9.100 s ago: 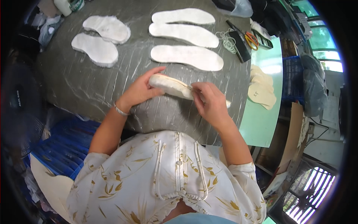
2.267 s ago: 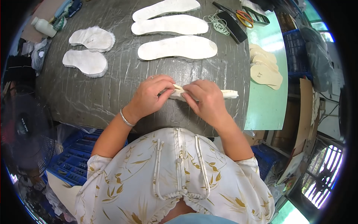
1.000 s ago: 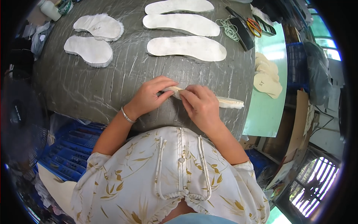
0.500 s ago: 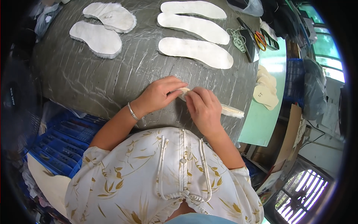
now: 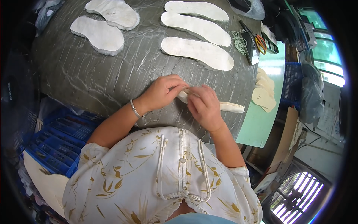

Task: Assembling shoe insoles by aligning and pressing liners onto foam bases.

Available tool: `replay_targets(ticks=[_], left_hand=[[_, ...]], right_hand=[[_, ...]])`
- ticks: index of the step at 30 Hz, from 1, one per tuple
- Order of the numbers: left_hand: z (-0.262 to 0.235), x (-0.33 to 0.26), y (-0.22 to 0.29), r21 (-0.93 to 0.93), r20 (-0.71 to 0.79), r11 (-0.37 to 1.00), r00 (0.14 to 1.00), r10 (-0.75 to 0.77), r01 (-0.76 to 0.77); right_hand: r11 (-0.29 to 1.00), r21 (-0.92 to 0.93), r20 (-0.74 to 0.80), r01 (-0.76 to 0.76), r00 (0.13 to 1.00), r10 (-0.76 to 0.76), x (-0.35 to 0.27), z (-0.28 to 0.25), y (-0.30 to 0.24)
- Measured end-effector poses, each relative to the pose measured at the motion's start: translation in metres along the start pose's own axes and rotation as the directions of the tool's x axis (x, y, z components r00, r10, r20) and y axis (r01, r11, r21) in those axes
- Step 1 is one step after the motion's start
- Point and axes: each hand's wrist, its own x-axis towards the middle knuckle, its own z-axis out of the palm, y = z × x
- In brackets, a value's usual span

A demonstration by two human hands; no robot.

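Note:
A whitish insole [image 5: 232, 107] is held edge-on just above the near part of the table. One end shows between my hands, and the other sticks out to the right past my right hand. My left hand [image 5: 164, 92], with a silvery bracelet at its wrist, pinches the insole's left end between thumb and fingers. Curled over its middle is my right hand [image 5: 204, 106], whose fingertips meet the edge close to the left hand's. The fingers hide much of the insole. Beyond them lies a flat white insole [image 5: 197, 53] with its fuzzy side down.
Two more long insoles [image 5: 195, 28] lie behind that one, and a fuzzy-edged pair [image 5: 99, 35] is at far left. At far right are pale cord [image 5: 239, 42] and orange-handled scissors [image 5: 260, 44]. Cream templates [image 5: 264, 93] rest on a green board [image 5: 261, 127]. Blue crates [image 5: 56, 143] stand left.
My fingers have shifted slightly along the insole's edge, and its right end has turned a little. My right hand's fingers look more bent. The whole view has moved slightly.

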Motion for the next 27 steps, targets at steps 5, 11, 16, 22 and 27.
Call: replay_targets(ticks=[5, 11, 16, 22, 27], left_hand=[[-0.003, -0.004, -0.008, -0.042, 0.036, 0.998, 0.998, 0.051, -0.049], [-0.004, -0.005, -0.001, 0.010, 0.058, 0.998, 0.996, 0.067, -0.068], [-0.001, -0.005, -0.002, 0.014, 0.031, 0.998, 0.998, 0.058, -0.059], [0.000, -0.008, -0.005, -0.005, -0.004, 0.997, 0.997, 0.071, -0.071], [0.000, -0.007, -0.002, 0.011, 0.019, 0.998, 0.998, 0.057, -0.057]], right_hand=[[0.993, 0.043, -0.121, -0.111, 0.986, 0.115, 0.000, 0.009, -0.007], [0.982, 0.074, -0.138, -0.173, 0.974, 0.182, -0.001, 0.010, -0.008], [0.967, 0.058, -0.134, -0.247, 0.958, 0.253, 0.000, 0.013, -0.010], [0.923, 0.043, -0.055, -0.383, 0.921, 0.385, 0.006, 0.008, -0.020], [0.897, 0.095, -0.051, -0.432, 0.898, 0.438, 0.007, 0.004, -0.019]])
